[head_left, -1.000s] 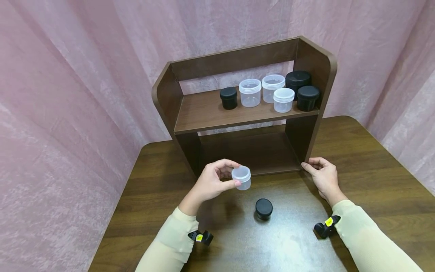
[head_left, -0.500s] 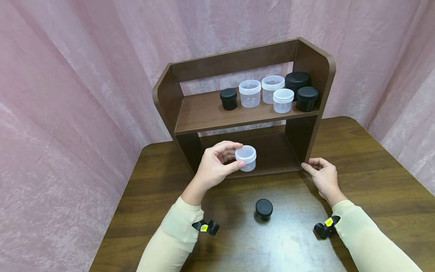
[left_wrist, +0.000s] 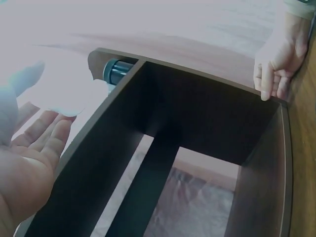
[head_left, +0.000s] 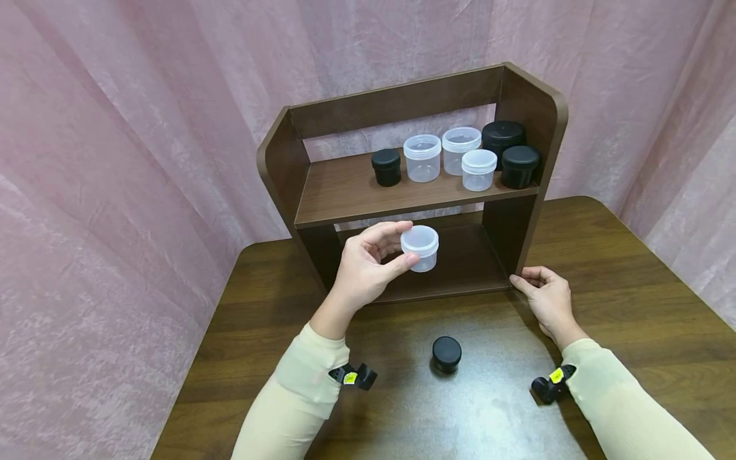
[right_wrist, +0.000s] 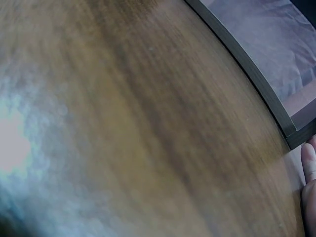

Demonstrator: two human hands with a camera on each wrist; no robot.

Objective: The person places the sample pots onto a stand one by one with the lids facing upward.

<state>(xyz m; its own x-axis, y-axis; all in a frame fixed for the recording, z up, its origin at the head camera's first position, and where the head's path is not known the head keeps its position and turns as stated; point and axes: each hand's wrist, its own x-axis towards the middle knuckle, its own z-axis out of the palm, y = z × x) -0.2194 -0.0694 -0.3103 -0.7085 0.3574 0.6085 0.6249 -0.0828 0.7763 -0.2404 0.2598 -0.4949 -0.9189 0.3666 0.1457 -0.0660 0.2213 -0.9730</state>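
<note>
My left hand (head_left: 367, 267) pinches a small translucent plastic jar (head_left: 421, 248) by its side, thumb in front and fingers at the far rim. It holds the jar in the air before the lower opening of a brown wooden shelf (head_left: 339, 191). Glare washes out this jar in the left wrist view. At the shelf's lower right front corner, my right hand (head_left: 546, 305) grips the side panel's edge with thumb and fingers. Only a bit of that hand (right_wrist: 309, 197) shows in the right wrist view. A black lidded jar (head_left: 446, 353) stands on the table.
On the upper board stand a small black jar (head_left: 386, 167), two larger translucent jars (head_left: 422, 160), a smaller translucent jar (head_left: 478, 171), and two black jars (head_left: 520, 167) at the right end. A pink curtain (head_left: 190, 128) hangs behind the wooden table (head_left: 247, 332).
My left hand has raised the translucent jar up and slightly right, from over the table to before the shelf's lower opening. My right hand and the other jars stay put.
</note>
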